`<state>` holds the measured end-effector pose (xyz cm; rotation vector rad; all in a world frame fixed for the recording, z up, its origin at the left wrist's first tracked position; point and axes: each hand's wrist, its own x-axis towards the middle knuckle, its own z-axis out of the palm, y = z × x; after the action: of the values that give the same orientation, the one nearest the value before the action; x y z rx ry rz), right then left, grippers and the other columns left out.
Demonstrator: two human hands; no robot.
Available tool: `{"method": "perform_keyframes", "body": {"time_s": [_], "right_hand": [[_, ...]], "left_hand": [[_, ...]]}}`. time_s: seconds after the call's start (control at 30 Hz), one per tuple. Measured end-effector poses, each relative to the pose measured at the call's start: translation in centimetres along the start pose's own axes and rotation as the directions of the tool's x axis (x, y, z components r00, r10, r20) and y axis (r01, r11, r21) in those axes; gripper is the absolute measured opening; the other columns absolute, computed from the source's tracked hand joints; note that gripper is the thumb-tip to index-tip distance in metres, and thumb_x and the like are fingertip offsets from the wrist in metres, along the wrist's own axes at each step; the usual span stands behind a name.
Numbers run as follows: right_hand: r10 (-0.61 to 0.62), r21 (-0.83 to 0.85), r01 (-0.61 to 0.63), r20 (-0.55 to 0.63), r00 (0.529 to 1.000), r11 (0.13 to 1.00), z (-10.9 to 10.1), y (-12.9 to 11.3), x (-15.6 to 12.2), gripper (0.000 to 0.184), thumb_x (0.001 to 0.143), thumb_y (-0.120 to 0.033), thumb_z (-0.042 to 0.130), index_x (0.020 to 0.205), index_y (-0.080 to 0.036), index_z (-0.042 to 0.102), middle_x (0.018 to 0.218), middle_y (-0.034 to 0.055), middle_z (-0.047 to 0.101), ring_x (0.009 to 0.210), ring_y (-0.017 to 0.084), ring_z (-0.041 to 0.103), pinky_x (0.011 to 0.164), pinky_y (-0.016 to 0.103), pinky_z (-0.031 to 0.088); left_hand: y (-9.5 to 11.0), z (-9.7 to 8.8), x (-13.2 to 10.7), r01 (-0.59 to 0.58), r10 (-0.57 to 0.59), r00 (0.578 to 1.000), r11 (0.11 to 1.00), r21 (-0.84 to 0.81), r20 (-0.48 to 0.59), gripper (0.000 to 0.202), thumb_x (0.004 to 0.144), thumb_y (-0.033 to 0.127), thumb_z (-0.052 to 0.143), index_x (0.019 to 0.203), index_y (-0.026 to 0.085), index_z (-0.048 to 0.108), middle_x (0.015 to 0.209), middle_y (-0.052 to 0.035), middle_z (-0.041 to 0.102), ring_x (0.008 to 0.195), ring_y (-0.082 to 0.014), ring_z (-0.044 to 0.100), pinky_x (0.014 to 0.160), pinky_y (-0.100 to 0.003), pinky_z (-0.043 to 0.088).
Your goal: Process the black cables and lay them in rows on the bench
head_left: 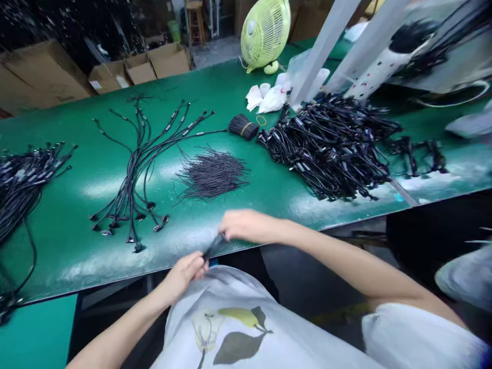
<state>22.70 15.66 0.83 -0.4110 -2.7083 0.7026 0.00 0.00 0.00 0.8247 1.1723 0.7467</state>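
White T-shirt with pear-and-leaf print (pixel 230 328) along bottom of view. Left hand (pixel 184 277) closed around lower end of short black cable piece (pixel 213 246), its long axis slanting lower left to upper right between hands. Right hand (pixel 244 226) arched over upper end, fingers curved down, grip unclear. Both hands at near edge of green-topped desk (pixel 192 228). Farther out: loose heap of thin black wires (pixel 211 175), fanned black cable harness (pixel 130 169).
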Motion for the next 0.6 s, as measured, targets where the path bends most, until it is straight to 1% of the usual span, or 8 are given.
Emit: {"method": "perform_keyframes", "body": {"time_s": [0.07, 0.13, 0.27, 0.37, 0.43, 0.5, 0.53, 0.6], "right_hand": [[0.220, -0.181, -0.252, -0.180, 0.959, 0.951, -1.0, 4.4, 1.5, 0.030, 0.097, -0.021, 0.039, 0.114, -0.020, 0.063, 0.116, 0.0077, 0.062, 0.102, 0.017, 0.054, 0.086, 0.029, 0.041], [0.307, -0.302, -0.388, -0.284, 0.908, 0.871, -1.4, 7.9, 2.7, 0.031, 0.096, -0.016, 0.039, 0.115, -0.016, 0.063, 0.122, 0.0124, 0.059, 0.105, 0.021, 0.052, 0.087, 0.034, 0.040], [0.245, -0.479, -0.334, -0.240, 0.939, 0.812, -1.0, 11.0, 3.1, 0.027, 0.094, -0.014, 0.041, 0.103, -0.013, 0.067, 0.121, 0.0138, 0.060, 0.103, 0.022, 0.052, 0.086, 0.034, 0.038], [0.292, -0.475, -0.425, -0.329, 0.898, 0.770, -1.0, 10.4, 2.0, 0.027, 0.094, -0.016, 0.041, 0.102, -0.014, 0.067, 0.107, 0.0123, 0.064, 0.090, 0.021, 0.054, 0.078, 0.032, 0.038], [0.355, -0.379, -0.525, -0.434, 0.828, 0.762, -1.0, 8.7, 1.3, 0.028, 0.095, -0.019, 0.041, 0.100, -0.014, 0.067, 0.096, 0.0114, 0.065, 0.084, 0.020, 0.055, 0.074, 0.032, 0.038], [0.404, -0.180, -0.559, -0.520, 0.752, 0.809, -0.6, 5.9, 0.9, 0.026, 0.095, -0.023, 0.043, 0.096, -0.014, 0.067, 0.093, 0.0100, 0.064, 0.085, 0.019, 0.056, 0.076, 0.031, 0.039], [0.428, -0.052, -0.527, -0.520, 0.739, 0.848, -0.1, 4.3, 0.8, 0.024, 0.094, -0.024, 0.046, 0.094, -0.015, 0.068, 0.093, 0.0086, 0.064, 0.086, 0.018, 0.057, 0.077, 0.030, 0.040], [0.462, 0.214, -0.410, -0.422, 0.780, 0.887, 1.4, 0.8, 0.9, 0.020, 0.092, -0.025, 0.049, 0.090, -0.017, 0.068, 0.088, 0.0044, 0.065, 0.082, 0.015, 0.059, 0.075, 0.026, 0.043]], "left_hand": [[1.9, 0.1, 1.2, -0.046, 0.038, 0.998, 0.984, -0.173, -0.049, 0.037, 0.085, 0.050, 0.061, 0.081, 0.013, 0.061, 0.056, 0.0055, 0.038, 0.056, -0.0093, 0.035, 0.065, -0.026, 0.035], [3.2, 0.3, 2.1, -0.077, 0.058, 0.996, 0.953, -0.294, -0.072, 0.035, 0.085, 0.048, 0.062, 0.087, 0.013, 0.062, 0.059, 0.0059, 0.036, 0.056, -0.0086, 0.032, 0.066, -0.026, 0.036], [3.8, 1.2, 2.6, -0.094, 0.079, 0.995, 0.914, -0.395, -0.054, 0.034, 0.085, 0.045, 0.063, 0.091, 0.011, 0.064, 0.063, 0.0045, 0.037, 0.057, -0.0081, 0.033, 0.065, -0.025, 0.036], [3.7, 2.1, 2.6, -0.189, 0.138, 0.978, 0.907, -0.377, -0.159, 0.033, 0.082, 0.045, 0.066, 0.081, 0.012, 0.061, 0.060, 0.0057, 0.035, 0.054, -0.0074, 0.030, 0.060, -0.024, 0.033], [3.8, 2.6, 2.9, -0.238, 0.170, 0.961, 0.908, -0.344, -0.218, 0.035, 0.081, 0.047, 0.067, 0.078, 0.013, 0.059, 0.058, 0.0062, 0.035, 0.053, -0.0072, 0.029, 0.057, -0.024, 0.031], [4.0, 3.1, 3.3, -0.239, 0.173, 0.961, 0.914, -0.329, -0.217, 0.035, 0.081, 0.048, 0.066, 0.082, 0.013, 0.060, 0.058, 0.0064, 0.035, 0.053, -0.0073, 0.030, 0.058, -0.024, 0.032], [4.1, 3.3, 3.5, -0.231, 0.170, 0.964, 0.913, -0.335, -0.202, 0.035, 0.082, 0.047, 0.065, 0.090, 0.013, 0.060, 0.059, 0.0065, 0.036, 0.053, -0.0074, 0.030, 0.059, -0.024, 0.033], [4.1, 3.6, 4.0, -0.218, 0.166, 0.971, 0.908, -0.359, -0.169, 0.038, 0.084, 0.044, 0.064, 0.108, 0.014, 0.058, 0.061, 0.0069, 0.037, 0.054, -0.0075, 0.031, 0.060, -0.023, 0.034]]}}
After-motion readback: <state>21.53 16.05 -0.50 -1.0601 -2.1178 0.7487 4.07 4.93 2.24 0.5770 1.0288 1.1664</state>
